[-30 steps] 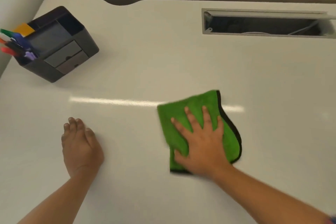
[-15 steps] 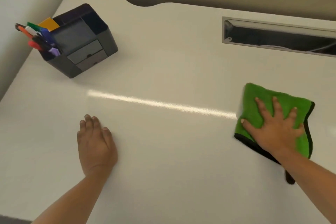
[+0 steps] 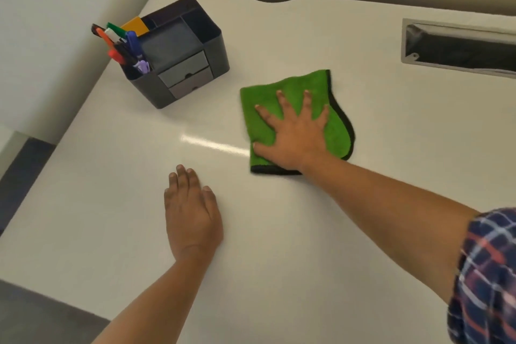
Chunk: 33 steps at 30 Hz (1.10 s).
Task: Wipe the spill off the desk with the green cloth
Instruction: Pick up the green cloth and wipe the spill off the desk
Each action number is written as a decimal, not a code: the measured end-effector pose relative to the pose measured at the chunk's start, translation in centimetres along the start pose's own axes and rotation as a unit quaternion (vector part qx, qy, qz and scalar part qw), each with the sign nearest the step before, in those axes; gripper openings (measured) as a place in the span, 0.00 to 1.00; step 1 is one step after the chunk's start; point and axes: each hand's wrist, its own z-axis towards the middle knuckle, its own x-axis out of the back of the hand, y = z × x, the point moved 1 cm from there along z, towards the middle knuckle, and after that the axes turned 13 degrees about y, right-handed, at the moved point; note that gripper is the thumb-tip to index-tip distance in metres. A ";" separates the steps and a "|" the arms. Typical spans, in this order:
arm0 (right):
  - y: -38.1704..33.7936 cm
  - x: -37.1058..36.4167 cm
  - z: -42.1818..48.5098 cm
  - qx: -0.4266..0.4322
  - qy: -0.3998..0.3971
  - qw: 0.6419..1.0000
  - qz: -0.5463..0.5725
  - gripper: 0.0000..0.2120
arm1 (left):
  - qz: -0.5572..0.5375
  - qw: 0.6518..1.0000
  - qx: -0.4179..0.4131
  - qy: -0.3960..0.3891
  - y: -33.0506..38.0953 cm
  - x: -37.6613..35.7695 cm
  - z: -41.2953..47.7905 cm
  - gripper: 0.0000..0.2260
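The green cloth (image 3: 261,105), edged in black, lies flat on the white desk (image 3: 321,246) near its middle. My right hand (image 3: 294,134) presses down on the cloth with fingers spread, covering its lower middle. My left hand (image 3: 192,216) rests palm down on the bare desk, nearer to me and left of the cloth, holding nothing. I see no liquid on the desk, only a bright streak of reflected light left of the cloth.
A black desk organizer (image 3: 184,64) with coloured markers stands at the back left, close to the cloth's left edge. A rectangular cable slot (image 3: 458,50) is cut into the desk at the back right. The desk's left edge drops off beside a wall.
My right hand has swept the cloth from the right side of the desk back to the left and farther away, toward the organizer. My left hand has stayed flat on the desk.
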 end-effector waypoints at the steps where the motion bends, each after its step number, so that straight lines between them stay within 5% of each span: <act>1: -1.4 0.1 -1.5 0.034 -0.001 0.999 -0.001 0.42 | -0.002 1.000 -0.001 0.001 0.0 0.0 0.0 0.27; 6: -2.3 0.5 -15.2 0.137 0.022 0.987 0.081 0.39 | -0.019 1.000 0.008 0.005 0.0 0.3 0.0 0.27; 10: 4.7 1.1 -26.4 0.109 0.001 0.993 0.053 0.44 | -0.014 1.000 0.004 0.001 0.1 0.4 -0.3 0.27; 17: 14.1 2.1 -18.7 -0.200 0.019 0.979 -0.027 0.40 | -0.001 1.000 0.004 0.005 0.0 -0.1 -0.2 0.28; 20: 12.4 1.2 -12.0 -0.245 0.020 0.969 -0.014 0.41 | -0.004 1.000 0.002 0.007 0.0 -0.2 -0.3 0.28; 25: 6.1 0.7 -9.7 -0.115 0.024 0.993 0.010 0.41 | 0.001 1.000 0.001 0.011 -0.5 -0.4 -0.2 0.28; 29: 2.7 1.2 -17.4 -0.001 0.040 0.998 0.054 0.39 | 0.004 1.000 -0.002 0.014 -0.5 -0.5 -0.2 0.27; 33: 4.3 1.1 -27.7 0.019 0.030 0.996 0.079 0.39 | 0.007 1.000 -0.008 0.012 -0.6 -0.3 -0.2 0.27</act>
